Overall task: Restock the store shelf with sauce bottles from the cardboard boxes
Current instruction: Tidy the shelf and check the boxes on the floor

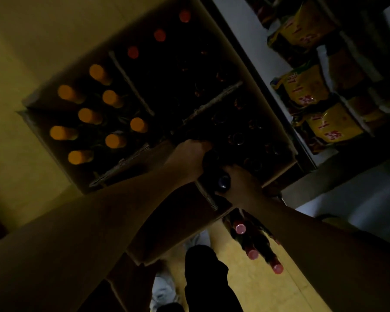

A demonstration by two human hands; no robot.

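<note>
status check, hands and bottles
Left hand in the cardboard box, grip unclear. Right hand holds a dark-capped bottle. Red-capped bottles on floor by the feet.

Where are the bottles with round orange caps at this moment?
In the head view, the orange-capped bottles stand in the left cardboard box, left of the left hand.

The place is dim, a yellowish floor (20, 52) catching what little light there is, and along the right side pale shelving (245, 34) runs off into shadow, its boards stacked with yellow packets (306, 86) printed in red, crowded close together.
</note>
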